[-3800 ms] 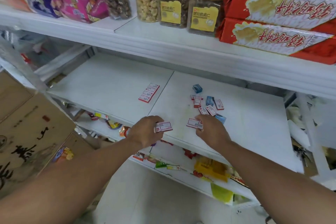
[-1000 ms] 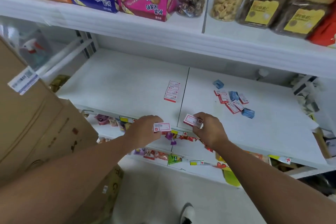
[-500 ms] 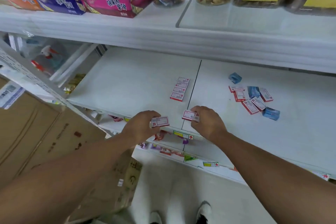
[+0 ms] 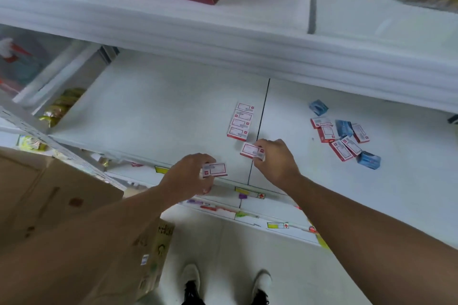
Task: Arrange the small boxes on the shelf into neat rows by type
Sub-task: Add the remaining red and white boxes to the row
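The white shelf (image 4: 153, 106) (seam down its middle) carried scattered boxes; left hand (image 4: 190, 176) and right hand (image 4: 275, 163) each pinched a red-white box.

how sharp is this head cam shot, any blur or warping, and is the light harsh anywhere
Head view: motion blur smears the upper shelf edge and the clutter at far left; print on the row of red-and-white boxes is unreadable. The wide lens bows the shelf lines. Light is soft and even, without glare; both hands and their boxes cast only faint shadows.
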The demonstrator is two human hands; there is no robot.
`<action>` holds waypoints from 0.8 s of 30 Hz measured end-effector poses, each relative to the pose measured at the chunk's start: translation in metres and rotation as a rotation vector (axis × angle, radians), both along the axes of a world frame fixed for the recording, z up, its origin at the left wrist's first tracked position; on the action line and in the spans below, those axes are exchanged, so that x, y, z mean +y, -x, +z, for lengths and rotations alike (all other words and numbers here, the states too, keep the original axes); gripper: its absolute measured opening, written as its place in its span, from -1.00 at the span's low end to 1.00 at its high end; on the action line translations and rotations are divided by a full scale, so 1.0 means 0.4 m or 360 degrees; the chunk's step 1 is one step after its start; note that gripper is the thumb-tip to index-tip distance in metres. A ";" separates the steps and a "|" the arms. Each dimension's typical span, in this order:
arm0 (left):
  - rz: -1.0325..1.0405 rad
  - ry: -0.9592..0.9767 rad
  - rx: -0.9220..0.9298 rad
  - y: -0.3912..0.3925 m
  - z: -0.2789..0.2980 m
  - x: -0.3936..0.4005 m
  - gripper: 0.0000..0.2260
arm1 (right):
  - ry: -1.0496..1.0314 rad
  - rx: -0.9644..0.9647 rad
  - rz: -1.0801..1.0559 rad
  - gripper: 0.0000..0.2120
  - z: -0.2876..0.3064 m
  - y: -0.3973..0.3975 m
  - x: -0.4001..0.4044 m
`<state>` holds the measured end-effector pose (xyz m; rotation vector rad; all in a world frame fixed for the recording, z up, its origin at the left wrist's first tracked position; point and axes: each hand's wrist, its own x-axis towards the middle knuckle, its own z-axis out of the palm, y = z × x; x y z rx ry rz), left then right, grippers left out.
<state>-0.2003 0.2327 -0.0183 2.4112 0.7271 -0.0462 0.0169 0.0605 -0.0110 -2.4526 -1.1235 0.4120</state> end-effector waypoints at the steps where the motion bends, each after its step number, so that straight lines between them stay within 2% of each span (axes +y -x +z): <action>1: -0.0008 0.0012 0.0003 0.000 -0.006 0.009 -0.55 | 0.0008 0.0011 0.0012 -0.60 -0.010 0.003 0.020; 5: -0.0010 0.0100 0.0015 0.001 -0.037 0.035 -0.55 | -0.0009 0.0018 0.0052 -0.55 -0.044 0.015 0.098; 10: -0.0091 0.0047 0.0045 0.000 -0.073 0.064 -0.55 | 0.0076 -0.0039 0.0058 -0.55 -0.085 0.007 0.159; 17: -0.0190 -0.0003 -0.0029 -0.018 -0.115 0.089 -0.56 | 0.0148 -0.0300 0.0077 -0.57 -0.146 0.001 0.182; 24: -0.0304 -0.0087 -0.0150 -0.038 -0.126 0.064 -0.57 | -0.0057 -0.0112 0.0023 -0.62 -0.185 -0.009 0.183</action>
